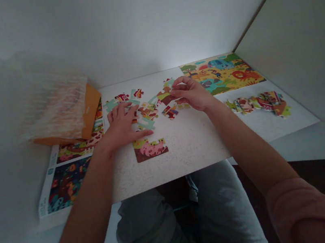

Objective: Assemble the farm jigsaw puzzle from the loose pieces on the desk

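Note:
My left hand (124, 125) lies palm down with its fingers spread over loose jigsaw pieces (147, 110) on the white board. Just below its thumb are joined puzzle pieces (151, 149) that show a pink spotted pig. My right hand (190, 92) pinches a brown and green puzzle piece (165, 97) at its right edge, among the other pieces. A small piece with red and purple (170, 112) lies just below that one. Part of the loose pieces is hidden under my left fingers.
A finished animal puzzle (222, 73) lies at the back right, with a pile of puzzle pieces (260, 104) in front of it. On the left, a bubble-wrap bag with an orange edge (91, 108) rests on printed picture sheets (68, 185). White walls stand close behind the white board (185, 150).

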A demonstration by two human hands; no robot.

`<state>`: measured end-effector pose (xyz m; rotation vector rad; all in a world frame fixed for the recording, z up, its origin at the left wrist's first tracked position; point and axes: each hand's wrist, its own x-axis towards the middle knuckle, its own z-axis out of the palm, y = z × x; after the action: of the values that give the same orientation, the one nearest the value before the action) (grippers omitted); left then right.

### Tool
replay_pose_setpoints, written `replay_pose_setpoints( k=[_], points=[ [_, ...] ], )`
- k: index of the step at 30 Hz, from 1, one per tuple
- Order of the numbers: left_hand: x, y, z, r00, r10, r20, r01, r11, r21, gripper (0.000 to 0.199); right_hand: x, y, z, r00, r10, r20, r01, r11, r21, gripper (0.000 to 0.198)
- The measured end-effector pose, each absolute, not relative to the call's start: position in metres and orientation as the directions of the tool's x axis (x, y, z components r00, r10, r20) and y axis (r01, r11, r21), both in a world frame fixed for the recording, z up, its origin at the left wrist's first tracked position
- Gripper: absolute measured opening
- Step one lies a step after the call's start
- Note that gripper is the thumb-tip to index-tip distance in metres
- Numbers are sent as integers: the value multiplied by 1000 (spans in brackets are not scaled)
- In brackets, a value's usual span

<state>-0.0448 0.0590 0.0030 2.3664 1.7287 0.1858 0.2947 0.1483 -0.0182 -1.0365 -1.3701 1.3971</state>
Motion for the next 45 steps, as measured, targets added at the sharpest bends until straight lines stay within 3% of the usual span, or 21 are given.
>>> replay_pose_setpoints(
  k=[6,10,14,19,25,29,33,37,45],
  points=[
    [-50,56,2,335,940,-59,921,-314,232,130,309,103,-4,-324,945,37,116,78,-990,54],
    [-51,56,2,349,936,-37,911,-330,247,124,318,47,-9,-416,908,-55,244,53,-968,50],
    [-52,59,1,343,937,-62,904,-312,293,135,321,5,-18,-452,882,-129,283,5,-959,54],
    [-50,59,0,318,945,-75,902,-277,332,135,315,-7,-16,-450,890,-71,343,99,-934,51],
    [-47,58,-2,315,947,-64,900,-276,338,136,316,0,-9,-546,835,-63,500,265,-824,43],
    [-47,60,-3,310,947,-91,903,-263,338,137,323,2,-9,-567,822,-42,563,350,-749,55],
    [-46,62,-3,325,942,-89,895,-276,350,141,318,-16,-11,-578,812,88,633,514,-579,60],
    [-46,60,-2,323,942,-86,893,-273,358,137,307,-45,-14,-646,758,89,674,621,-400,54],
    [-45,59,-2,314,947,-63,900,-276,338,138,309,-59,-21,-634,771,66,703,609,-368,63]
  ],
)
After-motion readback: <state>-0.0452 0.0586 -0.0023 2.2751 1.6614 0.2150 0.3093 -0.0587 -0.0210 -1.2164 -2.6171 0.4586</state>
